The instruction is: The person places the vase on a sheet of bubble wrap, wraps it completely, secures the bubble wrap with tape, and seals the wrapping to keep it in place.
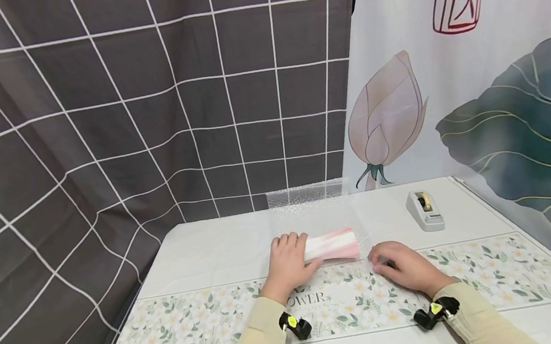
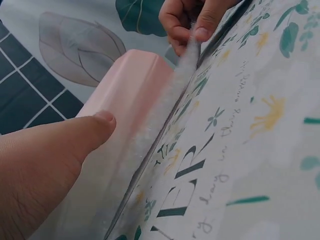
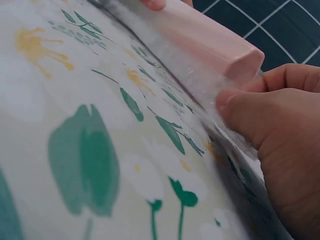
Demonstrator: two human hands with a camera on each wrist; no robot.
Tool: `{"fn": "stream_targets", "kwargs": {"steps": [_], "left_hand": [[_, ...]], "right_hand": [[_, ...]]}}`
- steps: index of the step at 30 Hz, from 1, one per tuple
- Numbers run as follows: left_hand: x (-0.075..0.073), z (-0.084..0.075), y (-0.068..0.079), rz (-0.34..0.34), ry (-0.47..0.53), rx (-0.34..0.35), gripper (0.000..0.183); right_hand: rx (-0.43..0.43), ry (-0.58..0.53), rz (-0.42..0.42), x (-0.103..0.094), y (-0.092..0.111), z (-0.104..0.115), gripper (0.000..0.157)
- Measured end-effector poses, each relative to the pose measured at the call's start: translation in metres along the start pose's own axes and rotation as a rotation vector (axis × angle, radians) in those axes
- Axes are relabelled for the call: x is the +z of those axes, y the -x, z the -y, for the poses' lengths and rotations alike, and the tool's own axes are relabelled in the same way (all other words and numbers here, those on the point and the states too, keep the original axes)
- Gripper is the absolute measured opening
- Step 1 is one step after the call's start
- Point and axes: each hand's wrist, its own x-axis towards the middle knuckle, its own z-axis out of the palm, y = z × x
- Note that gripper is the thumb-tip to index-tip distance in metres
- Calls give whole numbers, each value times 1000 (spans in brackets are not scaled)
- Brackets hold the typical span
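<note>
A pink and white faceted vase-like piece (image 1: 334, 245) lies on its side on a sheet of clear bubble wrap (image 1: 309, 216). My left hand (image 1: 286, 262) holds its left end, fingers over the top and thumb along the near side. That end is hidden under the palm. To the right, my right hand (image 1: 406, 267) pinches the near edge of the bubble wrap between thumb and fingers. In the right wrist view the wrap's edge (image 3: 200, 82) rises slightly beside the pink end of the piece (image 3: 245, 62).
A grey tape dispenser (image 1: 426, 215) stands at the back right of the table. The white tablecloth (image 1: 204, 256) carries a floral band with lettering. The bubble wrap's far end reaches past the table's back edge, against a dark grid curtain (image 1: 229, 104).
</note>
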Motion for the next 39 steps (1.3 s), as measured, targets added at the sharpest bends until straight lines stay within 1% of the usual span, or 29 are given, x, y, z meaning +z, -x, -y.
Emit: {"fn": "stream_targets", "kwargs": {"steps": [4, 7, 12, 15, 18, 21, 27, 34, 37, 39], "left_hand": [[-2, 0, -1, 18, 18, -7, 80], [-4, -1, -2, 45, 40, -12, 86], [-5, 1, -2, 92, 80, -20, 100], [-5, 2, -2, 107, 58, -15, 104], [-5, 3, -1, 113, 15, -6, 101], [-5, 2, 0, 103, -17, 6, 94], [-4, 1, 3, 41, -34, 19, 89], [-5, 3, 2, -16, -25, 42, 82], [-6, 4, 2, -19, -25, 45, 79], [-8, 3, 2, -13, -26, 46, 77]], "right_hand": [[137, 27, 21, 0, 0, 4, 19], [201, 39, 32, 0, 0, 5, 14], [267, 61, 7, 3, -3, 7, 12], [286, 61, -18, 3, -6, 9, 13], [307, 58, -31, 4, -8, 12, 13], [335, 61, -29, 4, -9, 14, 13], [366, 74, -32, 5, -8, 15, 12], [365, 103, -61, 5, -7, 14, 12], [333, 133, -79, 5, -6, 12, 13], [272, 178, -116, 4, -7, 11, 14]]}}
